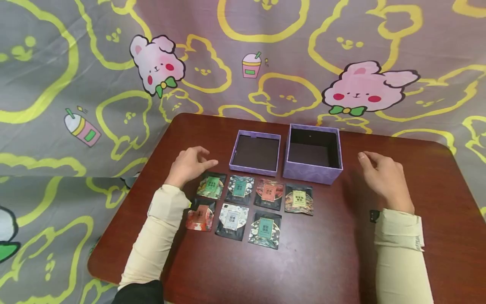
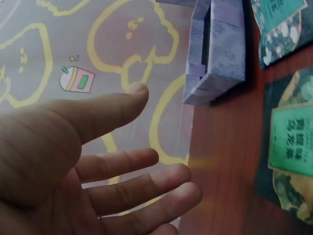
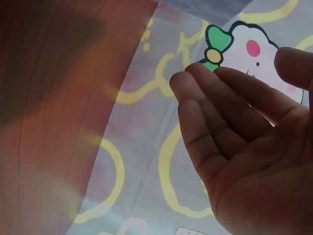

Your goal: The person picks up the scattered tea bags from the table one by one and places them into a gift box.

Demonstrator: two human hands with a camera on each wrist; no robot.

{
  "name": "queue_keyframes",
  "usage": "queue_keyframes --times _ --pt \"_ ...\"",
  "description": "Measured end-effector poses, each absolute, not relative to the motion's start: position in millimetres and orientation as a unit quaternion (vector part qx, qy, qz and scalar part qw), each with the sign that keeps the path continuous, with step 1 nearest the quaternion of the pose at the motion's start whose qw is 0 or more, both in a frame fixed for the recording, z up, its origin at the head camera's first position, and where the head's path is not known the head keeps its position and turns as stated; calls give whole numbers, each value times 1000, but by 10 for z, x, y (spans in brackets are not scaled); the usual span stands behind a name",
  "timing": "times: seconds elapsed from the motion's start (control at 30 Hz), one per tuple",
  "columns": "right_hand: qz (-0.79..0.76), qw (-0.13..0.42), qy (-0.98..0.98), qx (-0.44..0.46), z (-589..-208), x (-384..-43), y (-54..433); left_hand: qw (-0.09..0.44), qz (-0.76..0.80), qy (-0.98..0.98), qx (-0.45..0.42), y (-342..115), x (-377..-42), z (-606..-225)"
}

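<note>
My left hand (image 1: 191, 164) hovers with relaxed fingers above a green-labelled sachet (image 1: 211, 185) at the left of the table, holding nothing. Several flat dark sachets lie in two rows, among them a teal-labelled sachet (image 1: 240, 189), a red-labelled sachet (image 1: 269, 194), a yellow-labelled sachet (image 1: 299, 199) and a white-labelled sachet (image 1: 232, 221). Behind them a shallow purple box lid (image 1: 253, 171) lies with its hollow side up. Right of it stands a deep purple box (image 1: 311, 172), its top uncovered and its inside dark. My right hand (image 1: 386, 176), fingers loosely bent, hangs right of the box and holds nothing.
Another red-labelled sachet (image 1: 200, 215) and a second teal-labelled sachet (image 1: 265, 229) make up the front row's ends. A patterned curtain (image 1: 212, 25) hangs along the back and left of the brown table (image 1: 319, 261).
</note>
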State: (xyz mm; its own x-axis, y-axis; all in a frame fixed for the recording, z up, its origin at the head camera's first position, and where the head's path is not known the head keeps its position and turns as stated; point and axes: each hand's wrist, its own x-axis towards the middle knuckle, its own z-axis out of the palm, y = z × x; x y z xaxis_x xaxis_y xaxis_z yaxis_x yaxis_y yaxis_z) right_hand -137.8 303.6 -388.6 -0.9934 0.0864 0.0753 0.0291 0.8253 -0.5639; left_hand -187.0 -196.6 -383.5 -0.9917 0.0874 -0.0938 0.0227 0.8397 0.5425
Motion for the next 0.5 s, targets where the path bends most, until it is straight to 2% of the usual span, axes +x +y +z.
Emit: queue_keyframes --times 0.3,0.5 --pt "324 80 -940 -78 -3899 -1450 2801 93 278 956 30 -2145 -1928 -3906" --pt "338 66 -934 -95 -3921 -1449 2692 132 314 940 5 -2237 -1947 -3983"
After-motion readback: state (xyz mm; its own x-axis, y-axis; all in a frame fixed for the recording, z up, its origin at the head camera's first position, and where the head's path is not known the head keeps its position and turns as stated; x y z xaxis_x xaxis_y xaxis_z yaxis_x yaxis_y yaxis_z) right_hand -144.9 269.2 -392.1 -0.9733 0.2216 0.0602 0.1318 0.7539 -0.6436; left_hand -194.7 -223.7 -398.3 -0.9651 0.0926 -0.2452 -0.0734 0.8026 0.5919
